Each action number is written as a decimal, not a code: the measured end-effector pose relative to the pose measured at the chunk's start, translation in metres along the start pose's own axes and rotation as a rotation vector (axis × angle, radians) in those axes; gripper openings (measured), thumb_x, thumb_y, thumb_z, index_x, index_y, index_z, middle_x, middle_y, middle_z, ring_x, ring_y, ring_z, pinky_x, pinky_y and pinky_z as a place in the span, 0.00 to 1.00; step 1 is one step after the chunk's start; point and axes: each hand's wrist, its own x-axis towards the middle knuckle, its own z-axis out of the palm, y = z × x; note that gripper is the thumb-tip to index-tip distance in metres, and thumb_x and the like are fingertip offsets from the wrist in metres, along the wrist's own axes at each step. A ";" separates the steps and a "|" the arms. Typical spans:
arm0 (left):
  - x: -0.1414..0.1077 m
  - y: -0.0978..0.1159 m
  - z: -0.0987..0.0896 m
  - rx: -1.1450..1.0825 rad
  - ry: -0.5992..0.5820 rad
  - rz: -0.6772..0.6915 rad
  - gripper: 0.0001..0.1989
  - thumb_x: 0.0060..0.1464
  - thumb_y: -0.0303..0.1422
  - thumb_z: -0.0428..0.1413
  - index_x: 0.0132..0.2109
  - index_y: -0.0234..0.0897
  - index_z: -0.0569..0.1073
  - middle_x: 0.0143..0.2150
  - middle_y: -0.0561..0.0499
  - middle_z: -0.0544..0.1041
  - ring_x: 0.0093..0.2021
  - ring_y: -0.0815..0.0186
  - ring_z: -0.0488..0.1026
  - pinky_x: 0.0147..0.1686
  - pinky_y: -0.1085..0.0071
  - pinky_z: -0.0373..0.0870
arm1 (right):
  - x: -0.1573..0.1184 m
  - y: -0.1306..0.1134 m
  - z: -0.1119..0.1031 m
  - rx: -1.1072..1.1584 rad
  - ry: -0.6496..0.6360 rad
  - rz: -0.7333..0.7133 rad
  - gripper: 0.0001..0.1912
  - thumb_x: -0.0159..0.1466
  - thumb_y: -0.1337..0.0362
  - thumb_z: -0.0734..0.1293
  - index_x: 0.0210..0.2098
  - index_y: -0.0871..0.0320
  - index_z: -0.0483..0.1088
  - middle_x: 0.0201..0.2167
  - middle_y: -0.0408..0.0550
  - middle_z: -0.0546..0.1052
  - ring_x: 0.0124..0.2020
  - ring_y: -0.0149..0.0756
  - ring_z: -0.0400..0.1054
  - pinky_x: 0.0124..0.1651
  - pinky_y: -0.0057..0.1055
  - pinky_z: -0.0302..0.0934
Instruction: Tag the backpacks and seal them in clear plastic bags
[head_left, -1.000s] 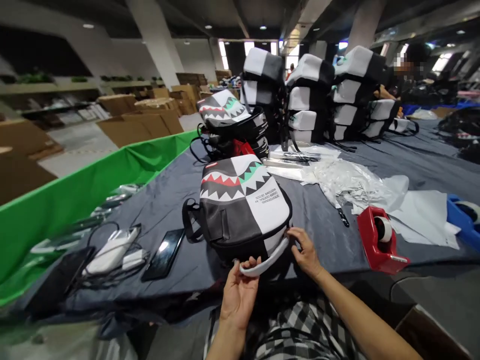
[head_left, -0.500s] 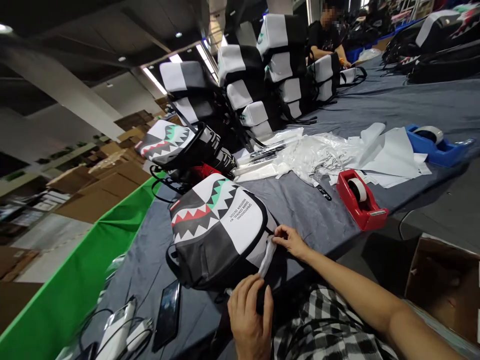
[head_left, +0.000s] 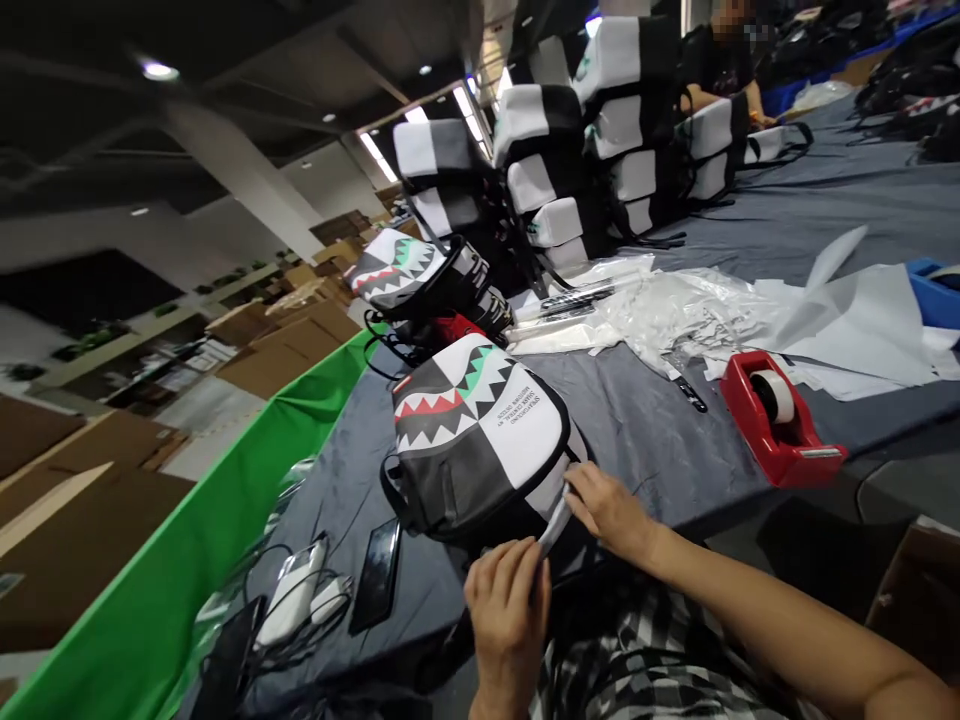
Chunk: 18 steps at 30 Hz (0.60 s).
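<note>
A backpack [head_left: 480, 440] with a shark-mouth print and black and white panels lies on the grey cloth in front of me. Along its near right side runs a thin whitish strip [head_left: 556, 522]. My right hand [head_left: 611, 510] pinches the upper end of this strip beside the bag's black edge. Lower down, my left hand [head_left: 506, 610] is closed at the strip's other end, its fingertips against the bag's near side. What lies beneath the left fingers is hidden.
A red tape dispenser [head_left: 784, 425] stands right of the bag, near crumpled clear plastic [head_left: 675, 310]. Stacked bags [head_left: 559, 222] rise behind. A phone [head_left: 376, 575] and white chargers [head_left: 292, 595] with cables lie left. A person [head_left: 724, 65] works at the back.
The view has swung left, so things sit further right. My left hand's fingers have closed at the strip's lower end; my right hand still pinches its upper end.
</note>
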 end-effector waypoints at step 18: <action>0.028 -0.108 0.001 -0.686 0.272 -1.356 0.35 0.50 0.42 0.63 0.62 0.37 0.63 0.63 0.38 0.65 0.65 0.52 0.62 0.65 0.56 0.56 | 0.063 0.003 -0.020 0.601 -0.352 1.125 0.15 0.51 0.68 0.75 0.18 0.58 0.64 0.13 0.41 0.68 0.15 0.27 0.63 0.27 0.30 0.72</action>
